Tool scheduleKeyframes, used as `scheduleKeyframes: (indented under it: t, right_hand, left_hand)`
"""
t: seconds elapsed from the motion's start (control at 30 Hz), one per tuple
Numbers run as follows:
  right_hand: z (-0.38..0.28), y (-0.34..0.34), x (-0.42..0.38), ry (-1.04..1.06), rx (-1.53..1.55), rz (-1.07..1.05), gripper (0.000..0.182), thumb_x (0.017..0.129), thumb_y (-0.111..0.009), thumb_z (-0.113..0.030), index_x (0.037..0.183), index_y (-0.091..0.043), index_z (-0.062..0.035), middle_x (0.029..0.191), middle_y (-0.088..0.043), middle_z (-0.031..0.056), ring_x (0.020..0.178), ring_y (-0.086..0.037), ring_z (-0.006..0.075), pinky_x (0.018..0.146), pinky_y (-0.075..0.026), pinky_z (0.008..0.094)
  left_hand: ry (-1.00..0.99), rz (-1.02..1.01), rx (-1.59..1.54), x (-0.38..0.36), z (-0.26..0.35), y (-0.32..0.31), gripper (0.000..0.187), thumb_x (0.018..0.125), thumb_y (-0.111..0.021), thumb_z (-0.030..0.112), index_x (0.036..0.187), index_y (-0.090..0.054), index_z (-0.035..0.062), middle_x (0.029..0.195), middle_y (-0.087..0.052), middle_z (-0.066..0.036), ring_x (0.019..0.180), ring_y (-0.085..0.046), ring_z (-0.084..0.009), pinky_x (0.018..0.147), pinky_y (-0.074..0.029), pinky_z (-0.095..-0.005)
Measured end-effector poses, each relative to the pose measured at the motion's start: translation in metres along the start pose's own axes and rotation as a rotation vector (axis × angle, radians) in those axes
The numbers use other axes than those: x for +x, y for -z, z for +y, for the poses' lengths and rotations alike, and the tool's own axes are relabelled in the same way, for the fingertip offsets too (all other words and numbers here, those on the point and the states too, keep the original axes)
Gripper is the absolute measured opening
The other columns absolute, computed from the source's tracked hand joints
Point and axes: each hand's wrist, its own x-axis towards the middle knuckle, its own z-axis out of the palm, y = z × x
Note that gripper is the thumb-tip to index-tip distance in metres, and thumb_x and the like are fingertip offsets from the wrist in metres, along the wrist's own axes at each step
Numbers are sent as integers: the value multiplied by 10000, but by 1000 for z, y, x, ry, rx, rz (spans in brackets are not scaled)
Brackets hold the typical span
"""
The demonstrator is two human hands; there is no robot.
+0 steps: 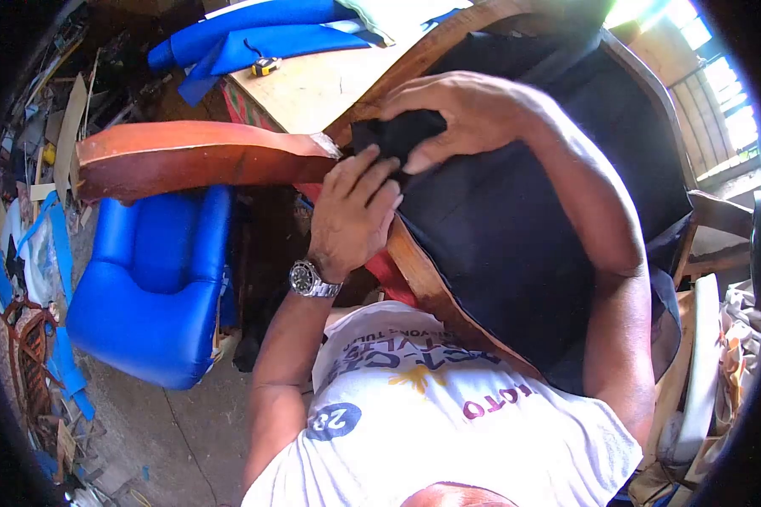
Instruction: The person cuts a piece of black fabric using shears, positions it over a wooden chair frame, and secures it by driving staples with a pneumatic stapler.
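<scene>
Black fabric [533, 228] is spread across a curved wooden frame [427, 270] in front of me. My left hand [351, 207], with a metal watch on its wrist, lies at the frame's near corner, its bent fingers pressed on the fabric's edge. To its right, my right hand [461, 118] curls round a bunched part of the same fabric between thumb and fingers. A reddish-brown wooden arm [203, 156] reaches left from that corner; its pale, rough end is close to my left fingers.
A blue padded seat [152, 287] stands on the floor at the left. Behind the frame, a light board [313, 89] carries a tape measure [265, 66] and blue material [262, 34]. Scraps and wood pieces [72, 135] lie along the left edge. White padding [698, 372] is at the right.
</scene>
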Motion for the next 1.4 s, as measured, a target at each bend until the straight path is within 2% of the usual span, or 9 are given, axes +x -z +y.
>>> scheduleKeyframes:
  t: [0.13, 0.3, 0.4, 0.57, 0.83, 0.93, 1.17, 1.27, 1.4]
  right_hand:
    - [-9, -24, 27, -73, -296, 278, 494, 917, -751, -406, 1280, -681, -77, 1412, -617, 140, 1297, -590, 304, 1044, -488, 427]
    - [22, -43, 55, -295, -607, 169, 415, 922, -704, -478, 1297, -706, -301, 1430, -614, -49, 1446, -431, 218, 1217, -190, 670]
    - [24, -35, 61, -277, -414, 37, 285, 951, -681, -422, 1190, -750, -282, 1304, -689, -45, 1391, -502, 192, 1203, -211, 661]
    - [40, -53, 54, 225, -382, 527, 99, 951, -661, -154, 1013, -709, -93, 1076, -730, 51, 1186, -649, 261, 963, -508, 447]
    - [-19, 9, 3, -799, -532, -453, 178, 928, -634, -106, 1019, -779, -56, 1023, -769, 152, 980, -752, 304, 838, -612, 424]
    - [-11, 30, -4, -963, -745, -342, 205, 951, -619, -143, 1021, -787, -48, 1074, -758, 169, 1032, -738, 300, 885, -589, 444]
    - [4, 16, -16, -294, -380, 132, 383, 1000, -612, -438, 1102, -771, -105, 1114, -737, 154, 1078, -696, 339, 952, -537, 476]
    - [12, 32, -8, -715, -428, -282, 438, 1006, -584, -478, 1142, -750, -96, 1004, -742, 190, 973, -712, 384, 891, -550, 506]
    - [46, 99, -55, -363, -505, 424, 486, 1009, -543, -503, 1197, -743, -102, 1095, -732, 199, 1031, -714, 291, 923, -538, 470]
  left_hand:
    - [-54, 30, -25, -16, -7, -16, 209, 850, -723, 128, 1053, -697, 82, 1283, -666, -71, 1285, -570, -301, 1069, -446, -509]
    - [-6, 113, -169, -20, -11, -26, 199, 860, -728, 147, 1048, -712, 85, 1251, -673, -63, 1239, -599, -291, 1091, -429, -504]
    - [-4, 124, -181, -22, -12, -27, 192, 868, -725, 150, 1046, -719, 76, 1248, -679, -67, 1235, -604, -288, 1098, -424, -504]
    - [9, 134, -200, -24, -13, -28, 169, 872, -724, 156, 1022, -723, 80, 1246, -683, -63, 1244, -603, -276, 1101, -423, -502]
    - [-3, 83, -189, -20, -13, -28, 173, 887, -715, 148, 1050, -705, 90, 1215, -711, -59, 1237, -622, -248, 1098, -405, -491]
    - [-4, 92, -199, -19, -15, -28, 175, 890, -712, 146, 1056, -700, 90, 1215, -711, -61, 1224, -631, -242, 1089, -405, -485]
    - [68, 65, -203, -14, -10, -17, 184, 935, -657, 132, 1105, -660, 61, 1183, -710, -103, 1147, -657, -279, 1043, -443, -472]
    - [200, 89, -167, 1, -4, -9, 210, 961, -621, 130, 1150, -623, 38, 1171, -703, -137, 1076, -668, -335, 983, -482, -459]
    - [328, 42, -49, 20, 4, -5, 249, 978, -591, 127, 1201, -580, 19, 1226, -672, -177, 1027, -673, -399, 925, -507, -464]
